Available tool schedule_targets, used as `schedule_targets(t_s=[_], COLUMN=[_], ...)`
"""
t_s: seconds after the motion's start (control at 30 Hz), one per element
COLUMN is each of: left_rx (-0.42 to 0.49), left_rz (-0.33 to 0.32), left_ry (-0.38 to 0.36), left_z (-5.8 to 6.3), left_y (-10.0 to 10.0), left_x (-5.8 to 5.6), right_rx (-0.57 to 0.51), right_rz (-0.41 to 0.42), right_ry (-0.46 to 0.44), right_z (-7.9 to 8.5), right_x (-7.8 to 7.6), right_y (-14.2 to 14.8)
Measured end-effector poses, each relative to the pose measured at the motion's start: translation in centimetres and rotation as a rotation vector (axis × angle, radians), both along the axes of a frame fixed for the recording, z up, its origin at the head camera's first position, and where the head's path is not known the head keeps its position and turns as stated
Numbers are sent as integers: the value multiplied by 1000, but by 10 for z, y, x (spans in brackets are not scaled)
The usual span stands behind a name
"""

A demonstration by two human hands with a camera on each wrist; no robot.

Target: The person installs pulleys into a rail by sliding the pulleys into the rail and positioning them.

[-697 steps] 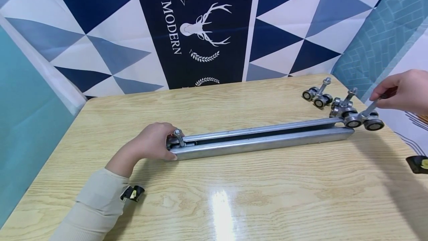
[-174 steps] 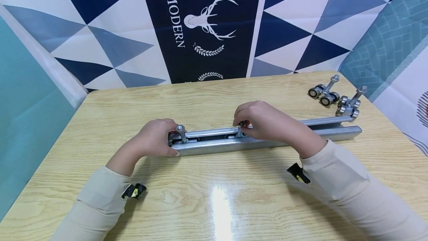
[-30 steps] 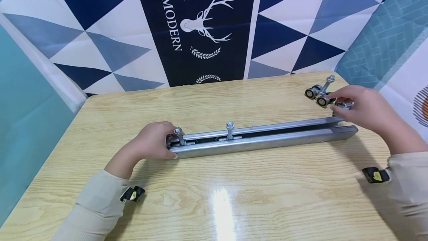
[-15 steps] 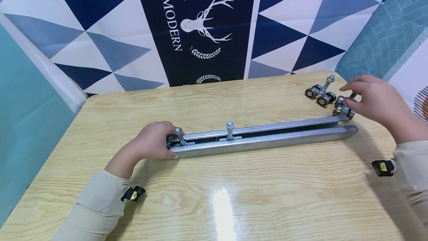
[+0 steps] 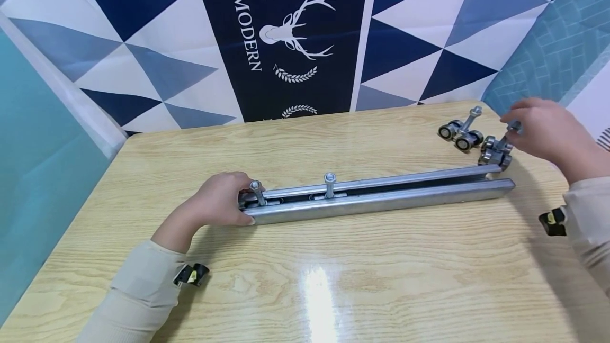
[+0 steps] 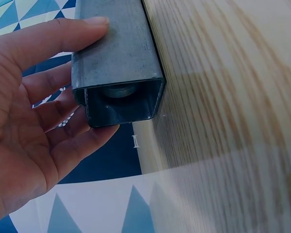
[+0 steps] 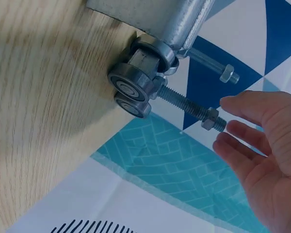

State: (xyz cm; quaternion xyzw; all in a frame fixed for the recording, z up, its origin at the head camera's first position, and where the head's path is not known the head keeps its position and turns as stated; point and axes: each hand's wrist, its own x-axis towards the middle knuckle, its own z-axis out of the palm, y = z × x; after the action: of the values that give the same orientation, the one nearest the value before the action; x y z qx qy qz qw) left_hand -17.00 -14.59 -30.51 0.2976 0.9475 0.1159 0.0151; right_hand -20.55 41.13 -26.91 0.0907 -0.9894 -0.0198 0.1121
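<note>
A long metal channel rail [image 5: 381, 204] lies slotted side up on the wooden table. My left hand [image 5: 214, 201] grips its left end, thumb [image 6: 94, 29] on the near wall and fingers behind. Two upright bolts, one by that hand [image 5: 257, 192] and one farther along [image 5: 330, 187], rise from roller trolleys inside the slot. Off the rail's right end stands another roller trolley [image 5: 495, 156], bolt pointing up. My right hand [image 5: 553, 131] hovers at its bolt tip; in the right wrist view thumb and fingers are spread beside the nut [image 7: 211, 118], not closed round it.
One more roller trolley [image 5: 461, 135] stands behind, near the table's far right corner. A patterned cloth backdrop [image 5: 295, 30] rises at the table's back edge. The table [image 5: 381, 279] extends in front of the rail.
Earlier the right hand carried a trolley at the rail's right end, then held its bolt mid-rail. Over the last second that hand rises along the standing trolley's bolt. The left hand keeps its grip.
</note>
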Motion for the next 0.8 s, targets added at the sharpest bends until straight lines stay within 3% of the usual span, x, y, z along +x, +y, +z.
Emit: schedule_targets(t_s=[0.33,0.6,0.8], left_rx=[-3,-3,-10], left_rz=[-5,-1,-6], left_ry=[-3,-5,4], left_z=[0,1,1], left_y=[0,-1,0], left_x=[-1,0,-1], right_rx=[-50,-106,-124], right_rz=[-16,-41,-65], right_ry=[-88,-83,-75], right_z=[-5,-7,-5], right_x=[-8,-11,-4], right_y=[9,14,13])
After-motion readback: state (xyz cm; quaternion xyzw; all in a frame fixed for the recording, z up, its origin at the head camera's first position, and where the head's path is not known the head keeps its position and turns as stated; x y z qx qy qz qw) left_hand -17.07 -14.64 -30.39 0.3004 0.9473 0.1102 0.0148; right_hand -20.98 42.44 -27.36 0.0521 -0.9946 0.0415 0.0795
